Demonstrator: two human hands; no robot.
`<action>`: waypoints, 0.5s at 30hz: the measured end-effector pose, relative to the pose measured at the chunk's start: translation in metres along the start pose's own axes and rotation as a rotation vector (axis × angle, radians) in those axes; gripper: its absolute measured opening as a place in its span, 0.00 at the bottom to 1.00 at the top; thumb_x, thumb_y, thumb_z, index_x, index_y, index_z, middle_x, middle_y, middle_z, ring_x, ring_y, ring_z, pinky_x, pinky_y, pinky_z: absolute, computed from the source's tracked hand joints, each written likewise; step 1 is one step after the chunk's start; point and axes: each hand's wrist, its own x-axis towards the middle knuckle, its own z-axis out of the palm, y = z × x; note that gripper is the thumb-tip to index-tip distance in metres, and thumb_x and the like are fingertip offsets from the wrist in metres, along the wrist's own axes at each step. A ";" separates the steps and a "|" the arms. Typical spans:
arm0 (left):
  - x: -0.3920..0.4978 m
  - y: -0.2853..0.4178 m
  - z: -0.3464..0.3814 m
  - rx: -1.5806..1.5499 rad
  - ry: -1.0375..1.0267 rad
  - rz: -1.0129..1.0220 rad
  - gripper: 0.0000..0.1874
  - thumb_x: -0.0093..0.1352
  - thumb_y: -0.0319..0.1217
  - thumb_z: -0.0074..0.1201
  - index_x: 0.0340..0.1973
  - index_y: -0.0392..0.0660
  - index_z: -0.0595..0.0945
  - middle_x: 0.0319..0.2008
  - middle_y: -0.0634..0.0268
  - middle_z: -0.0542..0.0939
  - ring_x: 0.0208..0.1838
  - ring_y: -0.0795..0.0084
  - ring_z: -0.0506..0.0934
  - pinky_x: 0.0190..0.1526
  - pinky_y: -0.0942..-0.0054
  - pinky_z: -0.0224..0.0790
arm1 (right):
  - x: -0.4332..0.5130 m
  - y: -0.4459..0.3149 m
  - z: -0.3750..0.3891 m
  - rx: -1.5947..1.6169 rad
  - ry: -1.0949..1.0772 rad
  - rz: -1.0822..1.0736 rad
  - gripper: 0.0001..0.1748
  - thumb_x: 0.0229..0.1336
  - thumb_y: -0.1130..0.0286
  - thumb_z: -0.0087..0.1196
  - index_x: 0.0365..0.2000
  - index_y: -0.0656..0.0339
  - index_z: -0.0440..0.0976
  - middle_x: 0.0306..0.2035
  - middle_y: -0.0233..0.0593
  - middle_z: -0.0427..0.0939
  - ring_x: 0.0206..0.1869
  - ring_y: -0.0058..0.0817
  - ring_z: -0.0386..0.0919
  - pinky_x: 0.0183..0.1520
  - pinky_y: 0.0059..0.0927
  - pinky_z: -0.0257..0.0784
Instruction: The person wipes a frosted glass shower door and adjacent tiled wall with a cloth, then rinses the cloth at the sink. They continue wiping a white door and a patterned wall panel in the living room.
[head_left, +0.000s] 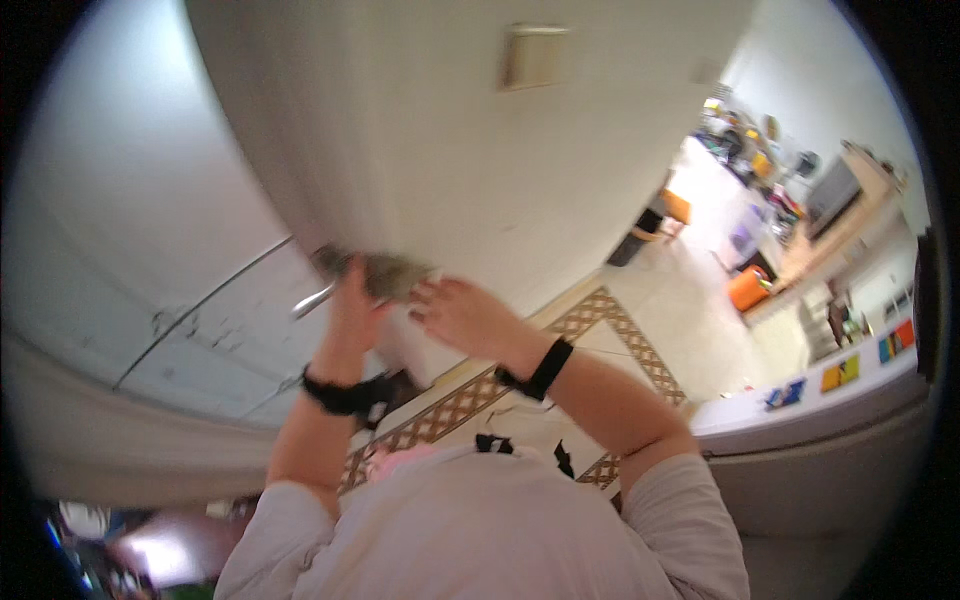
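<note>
My left hand (354, 315) is raised at the edge of a pale wall, with its thumb or fingers against a blurred greenish-grey item (394, 276). My right hand (459, 315) reaches in from the other side, its fingers bent at the right end of that item. Motion blur hides what the item is and which hand bears it. A shiny metal lever handle (313, 301) sticks out just left of my left hand, in front of a pale bluish panel (217, 300). Both wrists wear black bands.
A wall switch plate (534, 57) sits higher on the pale wall (480, 165). Patterned border tiles (457, 412) run across the floor below. At the right are a cluttered kitchen counter, an orange container (748, 288) and a white ledge (731, 415) with small colourful packets.
</note>
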 end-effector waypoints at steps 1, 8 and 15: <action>0.000 -0.006 0.001 0.032 0.062 0.076 0.28 0.71 0.48 0.45 0.61 0.46 0.65 0.58 0.59 0.70 0.58 0.57 0.69 0.57 0.53 0.63 | -0.030 0.002 -0.008 0.153 0.007 0.089 0.14 0.56 0.66 0.49 0.41 0.59 0.75 0.46 0.40 0.76 0.52 0.34 0.73 0.52 0.37 0.68; -0.056 -0.094 0.041 0.236 0.058 -0.273 0.20 0.73 0.40 0.40 0.59 0.51 0.64 0.55 0.61 0.70 0.56 0.63 0.70 0.52 0.58 0.67 | -0.251 0.020 -0.048 0.559 0.003 0.870 0.14 0.61 0.65 0.49 0.45 0.58 0.74 0.38 0.43 0.79 0.41 0.43 0.76 0.43 0.41 0.71; -0.027 -0.209 0.210 0.616 -0.970 -0.424 0.22 0.71 0.24 0.42 0.62 0.44 0.64 0.55 0.62 0.72 0.57 0.67 0.72 0.58 0.63 0.66 | -0.348 0.023 -0.054 0.713 0.163 1.236 0.24 0.62 0.59 0.50 0.55 0.58 0.67 0.46 0.48 0.76 0.49 0.44 0.74 0.50 0.40 0.70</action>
